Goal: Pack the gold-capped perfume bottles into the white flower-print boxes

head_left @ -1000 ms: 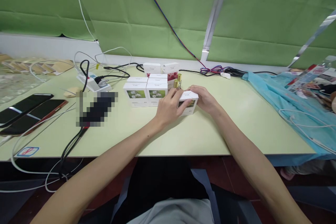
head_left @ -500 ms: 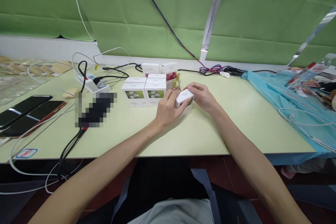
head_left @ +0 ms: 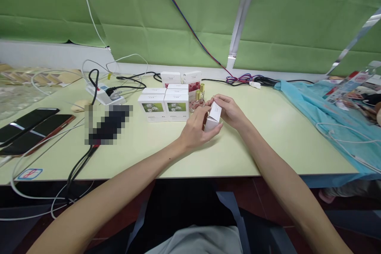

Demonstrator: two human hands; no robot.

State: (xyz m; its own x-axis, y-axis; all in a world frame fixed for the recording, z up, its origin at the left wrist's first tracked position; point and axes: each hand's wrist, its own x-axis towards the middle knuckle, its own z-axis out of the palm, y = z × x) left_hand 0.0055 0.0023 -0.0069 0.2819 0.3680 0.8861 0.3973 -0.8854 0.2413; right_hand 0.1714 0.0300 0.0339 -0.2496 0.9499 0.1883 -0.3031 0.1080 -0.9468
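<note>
A small white box [head_left: 214, 114] is held between both hands just above the table. My left hand [head_left: 197, 129] grips its left and near sides, with the thumb along the lower edge. My right hand [head_left: 228, 109] closes on its far right side. Several white boxes with green flower pictures [head_left: 156, 108] stand grouped to the left of my hands. Behind them are two white boxes with red pictures [head_left: 193, 80]. Two bottles with gold caps [head_left: 198, 95] stand between the group and my hands.
At the left lie two phones [head_left: 44, 131], a white power strip [head_left: 104, 93] and loose cables. A blue plastic sheet [head_left: 321, 115] covers the right end of the pale table [head_left: 282, 139], with a plastic bottle [head_left: 351, 83] beyond it. Green cloth hangs behind.
The held box has turned in my hands, so its top now points differently. My left hand has shifted slightly right and down, uncovering more of the gold-capped bottles.
</note>
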